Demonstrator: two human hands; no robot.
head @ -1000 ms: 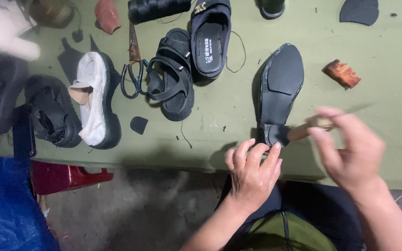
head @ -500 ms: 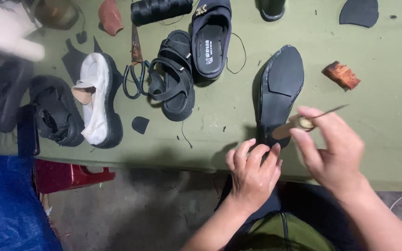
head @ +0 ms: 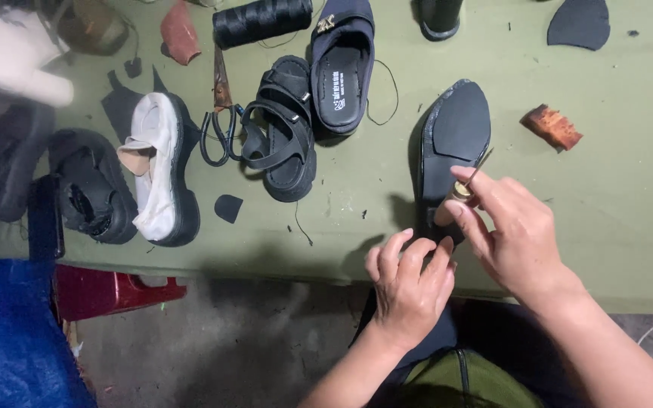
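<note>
A black shoe [head: 453, 143] lies sole-up on the green table [head: 629, 196], toe pointing away from me. My right hand [head: 515, 242] grips a wooden-handled awl [head: 468, 181] by its handle, the thin metal point slanting up over the sole. My left hand [head: 411, 285] is at the table's near edge, fingers curled on the shoe's heel end, which the hands hide.
On the table lie a black slipper [head: 341, 68], a black strappy sandal [head: 285, 140], a white shoe [head: 162, 170], a black shoe [head: 92, 193], a spool of black thread [head: 262, 19], scissors [head: 219, 113], a brown block [head: 552, 127] and black scraps. A red stool [head: 107, 291] and blue sheet [head: 9, 340] sit below.
My right hand has moved left and toward the sole, bringing the awl from the shoe's right side to over it. The left hand stays at the heel.
</note>
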